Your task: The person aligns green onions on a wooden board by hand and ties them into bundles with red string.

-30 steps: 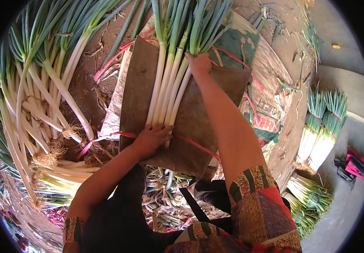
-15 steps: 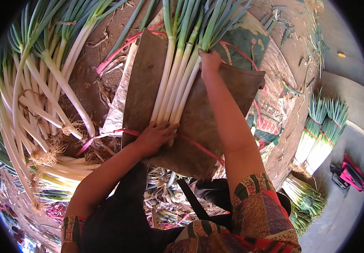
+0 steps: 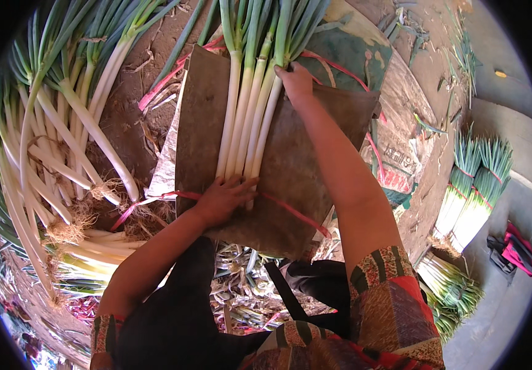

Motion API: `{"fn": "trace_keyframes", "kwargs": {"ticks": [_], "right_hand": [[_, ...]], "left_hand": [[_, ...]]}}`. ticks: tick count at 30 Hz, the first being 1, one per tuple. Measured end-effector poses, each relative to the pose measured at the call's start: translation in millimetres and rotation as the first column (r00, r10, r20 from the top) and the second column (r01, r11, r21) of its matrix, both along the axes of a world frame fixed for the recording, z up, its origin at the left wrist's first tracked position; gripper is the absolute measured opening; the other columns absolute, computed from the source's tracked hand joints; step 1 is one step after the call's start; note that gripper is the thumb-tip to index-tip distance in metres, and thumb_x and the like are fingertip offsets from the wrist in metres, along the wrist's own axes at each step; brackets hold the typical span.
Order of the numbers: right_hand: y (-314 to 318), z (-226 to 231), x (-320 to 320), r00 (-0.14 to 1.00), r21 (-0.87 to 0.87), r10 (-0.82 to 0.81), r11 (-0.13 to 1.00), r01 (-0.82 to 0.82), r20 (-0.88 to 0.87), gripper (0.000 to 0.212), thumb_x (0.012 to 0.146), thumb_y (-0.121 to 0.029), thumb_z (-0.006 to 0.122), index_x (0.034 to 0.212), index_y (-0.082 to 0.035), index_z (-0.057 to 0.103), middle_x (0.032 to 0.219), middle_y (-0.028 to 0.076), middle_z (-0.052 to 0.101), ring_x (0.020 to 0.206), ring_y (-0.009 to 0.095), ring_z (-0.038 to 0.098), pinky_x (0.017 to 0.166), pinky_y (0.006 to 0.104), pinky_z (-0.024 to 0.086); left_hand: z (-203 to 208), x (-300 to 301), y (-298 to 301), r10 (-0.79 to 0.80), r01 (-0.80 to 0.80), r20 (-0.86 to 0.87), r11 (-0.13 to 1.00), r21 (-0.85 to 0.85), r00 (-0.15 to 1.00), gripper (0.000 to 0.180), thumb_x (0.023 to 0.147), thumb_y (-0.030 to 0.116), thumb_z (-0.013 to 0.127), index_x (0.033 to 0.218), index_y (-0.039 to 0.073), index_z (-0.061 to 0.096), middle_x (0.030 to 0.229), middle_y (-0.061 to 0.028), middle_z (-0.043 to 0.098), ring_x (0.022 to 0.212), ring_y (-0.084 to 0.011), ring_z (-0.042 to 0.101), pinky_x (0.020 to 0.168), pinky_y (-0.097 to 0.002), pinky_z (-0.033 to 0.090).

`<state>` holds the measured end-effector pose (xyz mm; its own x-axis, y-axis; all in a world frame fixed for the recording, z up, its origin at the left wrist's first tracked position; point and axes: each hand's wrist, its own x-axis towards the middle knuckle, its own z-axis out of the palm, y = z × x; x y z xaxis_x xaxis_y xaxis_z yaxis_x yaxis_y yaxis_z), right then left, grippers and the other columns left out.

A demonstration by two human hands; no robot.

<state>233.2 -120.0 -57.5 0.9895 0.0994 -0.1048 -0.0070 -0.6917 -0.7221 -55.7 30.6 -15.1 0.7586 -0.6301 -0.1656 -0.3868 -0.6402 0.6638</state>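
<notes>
A bunch of several long green onions (image 3: 245, 117) lies on a dark brown sheet (image 3: 202, 105), white stalks toward me and green leaves pointing away. My left hand (image 3: 220, 200) rests over their lower white ends, fingers spread and lying flat on the stalks; it covers part of those ends. At the right side of the bunch, my right hand (image 3: 298, 84) is closed against the outermost stalk, where white turns to green. Some of its fingers are hidden. A pink-red strap (image 3: 294, 215) runs across the sheet below the bunch.
A heap of loose green onions (image 3: 87, 120) with roots lies at left. To the right stand tied bundles (image 3: 468, 191), with another bundle (image 3: 448, 290) nearer me. A pink and black item (image 3: 515, 250) sits on the grey floor. Trimmed scraps (image 3: 244, 283) litter the ground before me.
My right hand has shifted left with the leafy part of the bunch, so the stalks stand straighter and closer together. My left hand stays at the lower ends, moved only slightly.
</notes>
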Motion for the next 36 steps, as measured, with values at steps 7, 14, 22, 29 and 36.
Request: {"fn": "trace_keyframes", "kwargs": {"ticks": [7, 14, 22, 29, 36], "right_hand": [[18.9, 25.4, -4.9, 0.998, -0.34, -0.034, 0.94, 0.017, -0.044, 0.043, 0.075, -0.042, 0.065, 0.09, -0.001, 0.064, 0.089, 0.021, 0.064, 0.085, 0.037, 0.061, 0.074, 0.0446, 0.047], [-5.2, -2.3, 3.2, 0.966, 0.183, -0.118, 0.97, 0.161, -0.228, 0.032, 0.074, -0.027, 0.069, 0.085, 0.003, 0.067, 0.071, 0.017, 0.064, 0.068, 0.029, 0.061, 0.063, 0.0419, 0.045], [2.9, -2.4, 10.8, 0.97, -0.05, -0.055, 0.998, 0.044, -0.239, 0.037, 0.074, -0.032, 0.071, 0.076, 0.004, 0.064, 0.076, 0.022, 0.064, 0.073, 0.038, 0.062, 0.064, 0.0462, 0.046], [25.2, 34.6, -47.2, 0.997, -0.385, -0.067, 0.922, 0.053, -0.025, 0.066, 0.074, -0.04, 0.069, 0.115, 0.005, 0.044, 0.092, 0.024, 0.063, 0.088, 0.04, 0.061, 0.076, 0.0466, 0.048], [30.4, 36.6, -116.7, 0.919, -0.422, 0.083, 0.869, -0.257, -0.386, 0.097, 0.08, -0.04, 0.064, 0.134, 0.014, 0.005, 0.099, 0.029, 0.06, 0.087, 0.04, 0.062, 0.075, 0.045, 0.05]], "left_hand": [[2.2, -1.4, 3.2, 0.026, -0.026, -0.023, 1.0, -0.017, 0.999, 0.048, 0.073, 0.01, 0.055, 0.12, 0.017, 0.054, 0.144, -0.0015, 0.033, 0.12, -0.0263, 0.041, 0.091, -0.0458, 0.035], [1.8, -0.7, -0.7, 0.021, -0.022, -0.01, 0.999, -0.031, 1.0, 0.045, 0.074, 0.01, 0.054, 0.119, 0.016, 0.055, 0.143, -0.0014, 0.035, 0.12, -0.0261, 0.04, 0.091, -0.0452, 0.035], [8.7, 1.2, -1.0, 0.0, -0.006, 0.074, 0.996, 0.086, 0.997, 0.044, 0.074, 0.011, 0.054, 0.118, 0.016, 0.056, 0.142, -0.001, 0.036, 0.121, -0.023, 0.04, 0.087, -0.0415, 0.038], [6.9, -2.9, -0.2, -0.004, -0.006, 0.099, 0.996, 0.094, 0.995, 0.046, 0.073, 0.01, 0.054, 0.118, 0.018, 0.055, 0.142, -0.0001, 0.034, 0.121, -0.0224, 0.04, 0.088, -0.0411, 0.038], [2.8, -1.6, 4.0, -0.022, 0.018, 0.084, 0.999, 0.044, 0.996, 0.052, 0.071, 0.01, 0.057, 0.122, 0.018, 0.053, 0.143, -0.0013, 0.033, 0.122, -0.0271, 0.039, 0.09, -0.0444, 0.038]]}}
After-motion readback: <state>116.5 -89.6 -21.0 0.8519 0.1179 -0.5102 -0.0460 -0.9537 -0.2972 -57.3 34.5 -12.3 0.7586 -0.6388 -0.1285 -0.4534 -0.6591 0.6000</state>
